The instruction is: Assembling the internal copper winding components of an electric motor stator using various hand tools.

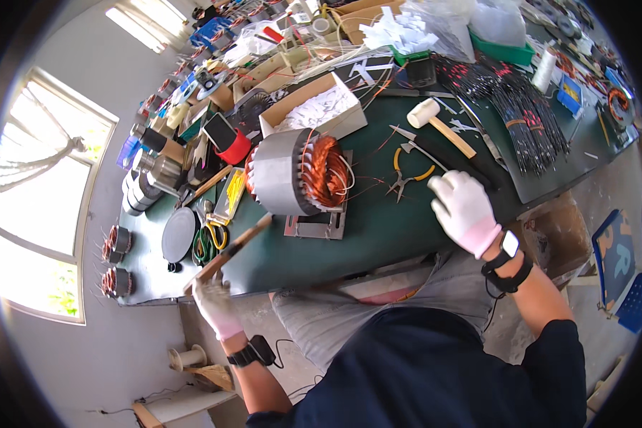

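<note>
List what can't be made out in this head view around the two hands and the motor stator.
- Right hand: its fingertips cover the dark tool beneath them; contact or grip unclear.
- Left hand: closed on the wooden stick, but fingers face away and blur.
- Stator: far end and bore hidden by its own body and copper windings.
- Pliers: jaws too small to read.
- Bench rear clutter: fisheye-squeezed, indistinct.

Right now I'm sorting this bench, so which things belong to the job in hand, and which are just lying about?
In hand:
- left hand gripping the wooden stick
- motor stator with copper windings, which the stick points at
- right hand beside the yellow-handled pliers

Lying about:
- white mallet
- cardboard box of white paper pieces
- black sleeving bundles
- small stators
</note>
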`<state>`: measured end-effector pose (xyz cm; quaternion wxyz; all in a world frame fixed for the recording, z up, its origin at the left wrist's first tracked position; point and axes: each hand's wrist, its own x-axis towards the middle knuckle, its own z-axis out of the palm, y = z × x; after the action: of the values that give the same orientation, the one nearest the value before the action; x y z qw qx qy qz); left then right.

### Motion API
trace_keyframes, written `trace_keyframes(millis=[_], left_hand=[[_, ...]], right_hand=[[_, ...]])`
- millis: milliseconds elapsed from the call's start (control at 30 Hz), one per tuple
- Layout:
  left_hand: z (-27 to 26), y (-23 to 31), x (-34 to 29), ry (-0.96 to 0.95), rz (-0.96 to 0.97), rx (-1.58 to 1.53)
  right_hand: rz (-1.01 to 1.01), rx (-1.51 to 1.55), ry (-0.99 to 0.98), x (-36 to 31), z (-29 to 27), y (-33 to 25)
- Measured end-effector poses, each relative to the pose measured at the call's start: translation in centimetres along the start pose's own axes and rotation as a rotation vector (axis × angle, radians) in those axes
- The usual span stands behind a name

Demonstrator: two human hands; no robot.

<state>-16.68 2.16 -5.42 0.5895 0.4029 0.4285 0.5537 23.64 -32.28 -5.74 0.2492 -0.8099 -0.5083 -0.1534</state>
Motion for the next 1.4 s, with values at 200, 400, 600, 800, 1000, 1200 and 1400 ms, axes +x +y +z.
trace_keyframes(millis=[200, 400, 600, 800, 1000, 1200, 1400], left_hand=[[4.0, -2.5, -2.5, -0.359, -0.09, 0.295], [14.6, -3.4, -6.8, -1.121, 1.03, 0.943], [15.9, -7.8, -5.3, -1.098, 1.032, 0.98], [15.6, -8.1, -6.5, -0.98, 1.016, 0.935], [16.3, -8.7, -11.4, -0.929, 0.929, 1.131], [11.0, -5.0, -10.2, -0.849, 0.739, 0.647], [12.4, -5.1, -4.7, -0.839, 0.33, 0.318]], right_hand=[[0.031, 0.0, -0.024, -0.8, 4.0, 0.7], [0.057, 0.016, 0.037, -0.4, 4.0, 0.9], [0.053, 0.046, 0.07, -0.3, 4.2, 0.7], [0.036, 0.049, 0.062, -0.4, 4.8, 1.0], [0.018, 0.029, 0.07, -0.5, 4.7, 0.8], [-0.029, -0.053, 0.002, 0.0, 4.8, 0.4], [0.02, -0.108, -0.077, 1.0, 5.0, 0.5]])
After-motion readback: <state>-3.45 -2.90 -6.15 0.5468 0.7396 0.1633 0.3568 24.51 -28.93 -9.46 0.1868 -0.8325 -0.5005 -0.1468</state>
